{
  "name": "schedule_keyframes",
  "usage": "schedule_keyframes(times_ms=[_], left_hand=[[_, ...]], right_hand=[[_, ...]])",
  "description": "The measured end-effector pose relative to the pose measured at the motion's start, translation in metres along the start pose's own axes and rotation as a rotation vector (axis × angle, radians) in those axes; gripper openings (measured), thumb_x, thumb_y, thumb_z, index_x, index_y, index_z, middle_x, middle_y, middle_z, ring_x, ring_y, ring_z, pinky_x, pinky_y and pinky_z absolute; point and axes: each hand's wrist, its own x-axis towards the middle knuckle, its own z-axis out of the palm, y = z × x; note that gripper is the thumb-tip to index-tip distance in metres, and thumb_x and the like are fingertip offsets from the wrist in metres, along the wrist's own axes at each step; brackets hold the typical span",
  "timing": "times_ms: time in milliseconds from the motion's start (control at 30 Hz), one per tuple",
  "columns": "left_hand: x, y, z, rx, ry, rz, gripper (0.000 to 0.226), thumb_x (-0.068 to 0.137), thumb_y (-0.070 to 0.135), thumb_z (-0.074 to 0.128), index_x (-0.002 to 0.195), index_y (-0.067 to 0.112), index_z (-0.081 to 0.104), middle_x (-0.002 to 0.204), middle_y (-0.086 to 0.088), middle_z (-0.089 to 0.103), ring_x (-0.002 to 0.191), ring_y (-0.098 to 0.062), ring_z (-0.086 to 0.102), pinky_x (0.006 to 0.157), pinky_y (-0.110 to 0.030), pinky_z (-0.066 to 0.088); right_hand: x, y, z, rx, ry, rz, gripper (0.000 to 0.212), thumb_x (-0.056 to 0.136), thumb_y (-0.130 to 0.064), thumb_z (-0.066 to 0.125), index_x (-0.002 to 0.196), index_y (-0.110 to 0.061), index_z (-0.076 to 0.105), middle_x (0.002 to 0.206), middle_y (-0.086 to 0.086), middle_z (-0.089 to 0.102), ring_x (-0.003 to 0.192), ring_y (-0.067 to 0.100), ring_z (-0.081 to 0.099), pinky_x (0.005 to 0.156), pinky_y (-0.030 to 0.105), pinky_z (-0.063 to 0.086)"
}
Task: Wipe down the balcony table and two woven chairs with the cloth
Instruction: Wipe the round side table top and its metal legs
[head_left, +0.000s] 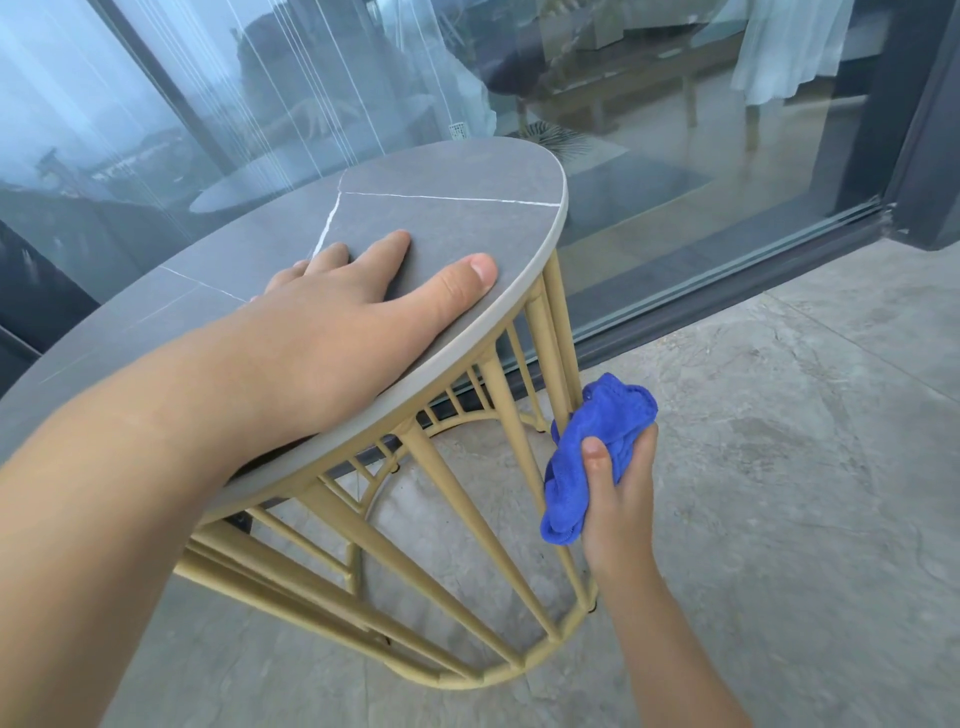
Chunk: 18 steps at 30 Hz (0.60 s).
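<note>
The left hand (363, 306) lies flat on the grey stone top of the desk (452, 208), fingers straight and spread, thumb reaching toward the rim at centre frame — it holds nothing and seems only to brace. The right hand (618, 483), lower right of centre, has its fingers and thumb curled round the bunched blue cloth (592, 457), which sits against one of the yellow slanted legs (563, 332) just under the rim. The two woven chairs are not in view.

The step in hand looks like wiping the leg frame. The risks from here are these: the desk appears tilted in the frame, though the wide lens may account for that, so a heavy lean on the near rim could tip it toward the glass door (675, 130) in the upper part of the frame. The cloth is wadded, so only a small part meets the thin bar — it could skid off and leave the far side of the leg unwiped. A loose tail hanging low might also snag between the bars.
</note>
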Motion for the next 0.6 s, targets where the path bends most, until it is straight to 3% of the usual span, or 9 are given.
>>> schedule_keyframes(times_ms=[200,300,367,433,500,567,600], left_hand=[[-0.001,0.001,0.003,-0.041,0.035,0.012,0.085,0.081,0.087,0.024,0.156,0.049,0.022,0.162,0.015,0.026,0.153,-0.015,0.02,0.12,-0.041,0.019],[-0.001,0.002,0.007,-0.087,0.084,0.025,0.073,0.089,0.079,0.034,0.155,0.048,0.029,0.164,0.011,0.027,0.152,-0.018,0.023,0.118,-0.04,0.021],[0.0,0.002,0.008,-0.096,0.087,0.02,0.072,0.09,0.079,0.035,0.155,0.048,0.029,0.165,0.012,0.026,0.152,-0.018,0.023,0.119,-0.04,0.02],[0.0,0.001,0.008,-0.103,0.087,0.018,0.072,0.089,0.079,0.036,0.155,0.049,0.028,0.165,0.013,0.024,0.153,-0.017,0.022,0.119,-0.04,0.02],[0.0,0.001,0.008,-0.11,0.086,0.017,0.072,0.089,0.079,0.036,0.155,0.049,0.028,0.165,0.014,0.024,0.153,-0.017,0.021,0.119,-0.04,0.019],[0.001,0.001,0.007,-0.103,0.076,0.016,0.075,0.088,0.08,0.033,0.155,0.049,0.027,0.165,0.014,0.024,0.153,-0.017,0.021,0.119,-0.04,0.019],[0.001,0.001,0.006,-0.083,0.061,0.013,0.078,0.085,0.083,0.03,0.155,0.049,0.026,0.164,0.015,0.025,0.153,-0.017,0.021,0.12,-0.041,0.019]], right_hand=[[-0.009,0.034,-0.011,-0.07,0.027,0.1,0.072,0.08,-0.069,0.053,0.131,-0.02,0.043,0.124,0.003,0.058,0.111,0.013,0.061,0.089,0.018,0.047],[-0.014,0.054,-0.018,-0.138,0.05,0.154,0.056,0.084,-0.072,0.052,0.118,-0.027,0.052,0.118,0.009,0.056,0.111,0.026,0.059,0.1,0.043,0.05],[-0.018,0.072,-0.025,-0.179,0.024,0.224,0.061,0.086,-0.081,0.051,0.117,-0.028,0.056,0.117,0.012,0.059,0.11,0.029,0.061,0.099,0.053,0.051],[-0.024,0.082,-0.033,-0.181,-0.004,0.299,0.066,0.084,-0.085,0.052,0.114,-0.027,0.059,0.112,0.009,0.065,0.105,0.024,0.066,0.094,0.042,0.055],[-0.028,0.086,-0.039,-0.164,-0.011,0.376,0.046,0.089,-0.071,0.054,0.11,-0.032,0.06,0.104,-0.002,0.07,0.099,0.014,0.068,0.083,0.019,0.051],[-0.029,0.092,-0.043,-0.133,-0.013,0.442,0.023,0.097,-0.053,0.054,0.115,-0.039,0.058,0.111,-0.008,0.071,0.102,0.005,0.067,0.079,0.014,0.046],[-0.029,0.095,-0.044,-0.128,-0.018,0.462,0.022,0.101,-0.047,0.054,0.122,-0.039,0.056,0.118,-0.008,0.069,0.107,0.004,0.064,0.082,0.015,0.044]])
